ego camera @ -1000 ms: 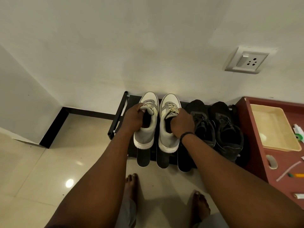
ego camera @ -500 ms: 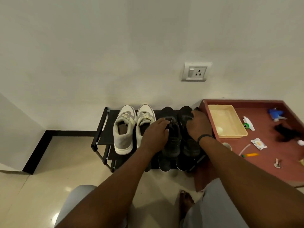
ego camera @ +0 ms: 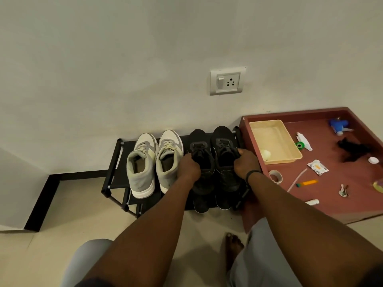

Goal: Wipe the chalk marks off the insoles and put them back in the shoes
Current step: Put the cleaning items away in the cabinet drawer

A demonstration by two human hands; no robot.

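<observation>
Two pairs of shoes stand on a low black shoe rack (ego camera: 116, 162) against the wall. The grey and white pair (ego camera: 153, 160) is on the left, untouched. The black pair is on the right. My left hand (ego camera: 189, 166) grips the left black shoe (ego camera: 200, 141) at its opening. My right hand (ego camera: 245, 163) grips the right black shoe (ego camera: 223, 139) the same way. Black shapes that may be insoles or other shoes (ego camera: 201, 204) stick out from the lower shelf. No chalk marks are visible.
A maroon table (ego camera: 331, 195) stands right of the rack with a cream tray (ego camera: 275, 139), tape roll (ego camera: 275, 176), blue spray bottle (ego camera: 338, 125), black cloth (ego camera: 352, 149) and small items. A wall socket (ego camera: 227, 81) is above. My knees and bare foot (ego camera: 233, 245) are on the tiled floor.
My hands left the grey and white shoes, moved right and closed on the black pair. The view shifted right, showing more of the maroon table.
</observation>
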